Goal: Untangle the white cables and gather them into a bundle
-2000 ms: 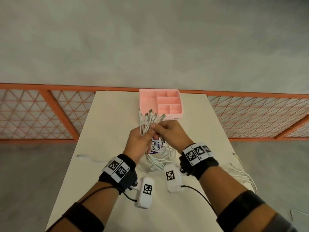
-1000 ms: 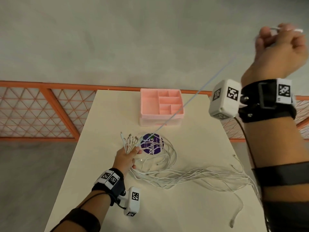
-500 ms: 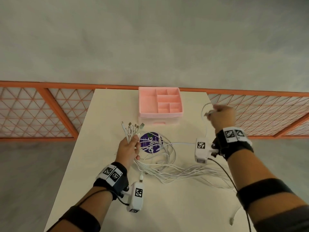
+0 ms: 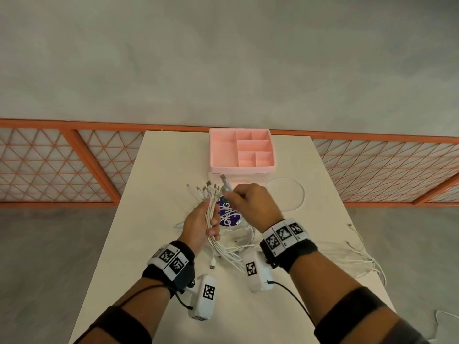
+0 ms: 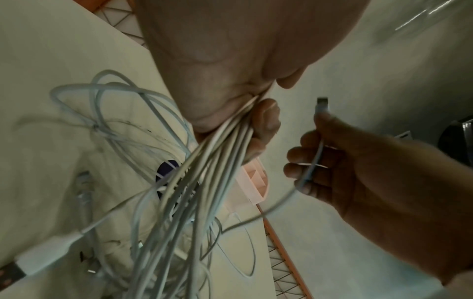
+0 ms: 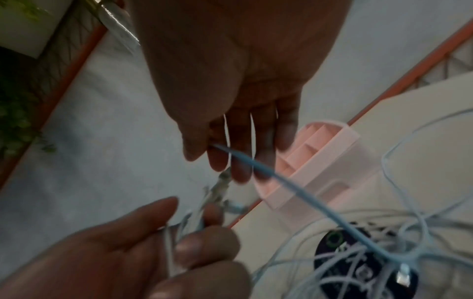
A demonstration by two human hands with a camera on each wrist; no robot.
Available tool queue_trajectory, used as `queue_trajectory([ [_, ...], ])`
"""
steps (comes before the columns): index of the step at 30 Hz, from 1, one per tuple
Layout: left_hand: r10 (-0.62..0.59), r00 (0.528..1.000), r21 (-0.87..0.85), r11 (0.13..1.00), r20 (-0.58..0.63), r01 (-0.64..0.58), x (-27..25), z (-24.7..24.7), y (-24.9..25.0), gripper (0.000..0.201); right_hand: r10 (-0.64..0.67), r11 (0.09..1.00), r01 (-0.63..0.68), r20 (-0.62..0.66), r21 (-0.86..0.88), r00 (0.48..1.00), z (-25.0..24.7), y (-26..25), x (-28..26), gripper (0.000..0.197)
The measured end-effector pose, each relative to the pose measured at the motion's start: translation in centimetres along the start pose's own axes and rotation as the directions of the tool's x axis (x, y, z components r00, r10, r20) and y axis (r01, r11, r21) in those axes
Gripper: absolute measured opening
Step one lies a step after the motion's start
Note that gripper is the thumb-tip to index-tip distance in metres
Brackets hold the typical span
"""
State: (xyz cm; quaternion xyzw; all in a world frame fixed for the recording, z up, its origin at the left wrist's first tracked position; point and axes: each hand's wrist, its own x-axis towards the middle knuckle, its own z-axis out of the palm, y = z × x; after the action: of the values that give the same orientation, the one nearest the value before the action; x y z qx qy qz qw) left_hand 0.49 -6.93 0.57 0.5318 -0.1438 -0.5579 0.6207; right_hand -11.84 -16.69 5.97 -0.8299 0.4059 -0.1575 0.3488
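Pinching one loose cable (image 4: 226, 185) near its plug, the right hand (image 4: 250, 204) hovers just right of the bundle (image 4: 211, 212) clenched upright in the left hand (image 4: 198, 223). Plug ends point away, roughly parallel; the tails trail onto the table (image 4: 161, 182), so joining likely means a short leftward shift.

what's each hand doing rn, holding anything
Left hand: grips the cable bundle.
Right hand: pinches one cable near its plug.
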Motion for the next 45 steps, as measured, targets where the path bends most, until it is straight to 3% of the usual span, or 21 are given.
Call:
queue_trajectory([
  [3, 0.072, 0.996, 0.144, 0.986, 0.061, -0.080, -0.4, 0.4, 0.0, 0.045, 0.040, 0.996, -0.041, 0.018, 0.073, 0.999, 1.8, -1.3, -0.2, 0.045],
  [5, 0.065, 0.995, 0.142, 0.987, 0.075, -0.075, -0.7, 0.5, -0.1, 0.048, 0.051, 0.997, -0.051, -0.009, 0.051, 0.999, 2.8, -1.7, -0.3, 0.044],
  [10, 0.121, 0.992, 0.175, 0.978, -0.031, -0.114, -0.6, 0.7, 0.0, 0.050, 0.039, 0.998, -0.040, 0.029, 0.045, 0.999, 4.1, -2.2, -1.2, 0.027],
  [15, 0.162, 0.986, 0.265, 0.953, -0.037, -0.147, -0.4, 0.2, -0.4, 0.050, -0.033, 0.996, 0.042, 0.106, -0.083, 0.994, 4.3, -2.0, -1.7, 0.027],
  [21, 0.153, 0.987, 0.349, 0.928, -0.042, -0.129, -0.5, 0.4, -0.6, 0.043, -0.016, 0.995, 0.031, 0.166, -0.093, 0.986, 3.4, -1.6, -2.0, 0.025],
  [27, 0.119, 0.993, 0.357, 0.927, 0.006, -0.113, -0.7, 0.7, -0.2, 0.037, 0.089, 0.992, -0.099, 0.122, 0.077, 0.989, 2.7, -1.1, -1.9, 0.029],
  [32, 0.171, 0.983, 0.431, 0.894, -0.071, -0.124, -0.4, 0.0, -0.9, 0.043, 0.016, 0.998, -0.004, 0.182, -0.067, 0.983, 2.5, -0.7, -1.9, 0.043],
  [35, 0.175, 0.982, 0.415, 0.900, -0.066, -0.132, 0.0, -0.5, -1.0, 0.047, -0.034, 0.995, 0.035, 0.007, -0.090, 0.999, 1.8, 0.0, -1.2, 0.039],
  [37, 0.165, 0.986, 0.420, 0.897, -0.023, -0.140, -0.1, -0.3, -1.0, 0.045, -0.100, 0.995, 0.097, -0.146, -0.027, 0.984, 1.3, 0.3, -0.7, 0.027],
  [38, 0.153, 0.988, 0.429, 0.892, 0.007, -0.141, -0.3, -0.1, -1.0, 0.043, -0.137, 0.991, 0.134, -0.163, -0.029, 0.977, 1.1, 0.3, -0.4, 0.030],
  [40, 0.124, 0.990, 0.458, 0.877, 0.074, -0.144, -0.6, 0.4, -0.9, 0.041, -0.176, 0.983, 0.170, -0.084, -0.076, 0.981, 1.1, 0.3, 0.3, 0.052],
  [42, 0.111, 0.986, 0.494, 0.855, 0.128, -0.160, -1.0, 0.8, -0.8, 0.040, -0.147, 0.984, 0.150, 0.030, -0.100, 0.989, 1.1, 0.3, 0.7, 0.062],
  [45, 0.126, 0.979, 0.527, 0.828, 0.160, -0.192, -1.2, 0.8, -0.6, 0.040, -0.001, 0.994, -0.017, 0.168, 0.104, 0.986, 0.9, 0.3, 1.2, 0.041],
])
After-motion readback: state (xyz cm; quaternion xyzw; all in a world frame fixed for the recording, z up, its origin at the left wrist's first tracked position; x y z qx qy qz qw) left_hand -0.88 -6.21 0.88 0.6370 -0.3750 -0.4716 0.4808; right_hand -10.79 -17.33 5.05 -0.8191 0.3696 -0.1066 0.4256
